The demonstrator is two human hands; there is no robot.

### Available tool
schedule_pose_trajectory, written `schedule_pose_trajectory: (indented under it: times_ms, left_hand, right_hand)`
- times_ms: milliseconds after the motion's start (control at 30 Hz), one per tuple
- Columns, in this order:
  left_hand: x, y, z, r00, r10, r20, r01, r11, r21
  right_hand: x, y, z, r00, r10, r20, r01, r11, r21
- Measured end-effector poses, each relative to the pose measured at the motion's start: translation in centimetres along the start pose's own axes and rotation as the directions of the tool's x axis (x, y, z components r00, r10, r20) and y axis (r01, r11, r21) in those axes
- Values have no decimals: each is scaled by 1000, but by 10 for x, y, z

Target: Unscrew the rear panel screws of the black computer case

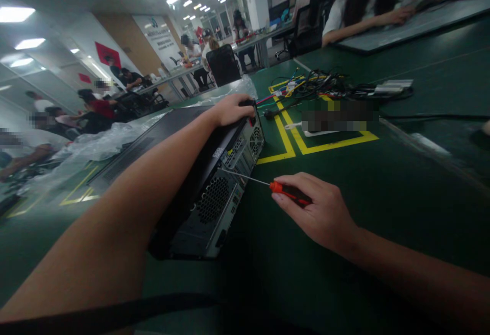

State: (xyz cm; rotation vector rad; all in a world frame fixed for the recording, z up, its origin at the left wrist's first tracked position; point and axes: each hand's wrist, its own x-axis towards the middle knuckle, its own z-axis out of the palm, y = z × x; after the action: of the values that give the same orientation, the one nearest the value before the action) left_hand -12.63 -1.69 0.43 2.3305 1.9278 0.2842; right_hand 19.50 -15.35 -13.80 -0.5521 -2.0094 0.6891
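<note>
A dark green work table (401,182) fills the right and lower frame. At centre left on it lies a black desktop computer case with a grey vented metal back panel (214,207). The left hand (233,109) rests over the case's top far edge, fingers curled on it. At lower centre right, the right hand (319,212) grips a red-handled screwdriver (268,184), its thin shaft tip touching the back panel

Head camera, one view only.
It looks forward and down, tilted, very near the hands, over the green surface (383,182) toward the far room.
</note>
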Motion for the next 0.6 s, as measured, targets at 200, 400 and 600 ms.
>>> schedule_pose_trajectory:
  times_ms: [200, 400, 600]
  left_hand:
    - [-1, 1, 2, 1000, -6, -21, 6, 1000, 13]
    - [1, 1, 2, 1000, -8, -21, 8, 1000, 13]
    - [1, 1, 3, 1000, -17, -19, 18, 1000, 17]
  right_hand:
    - [3, 1, 0, 999, -10, -32, 9, 999, -32]
    - [4, 2, -1, 1000, -6, -16, 5, 998, -61]
    - [4, -2, -3, 997, -63, -35, 61, 996, -71]
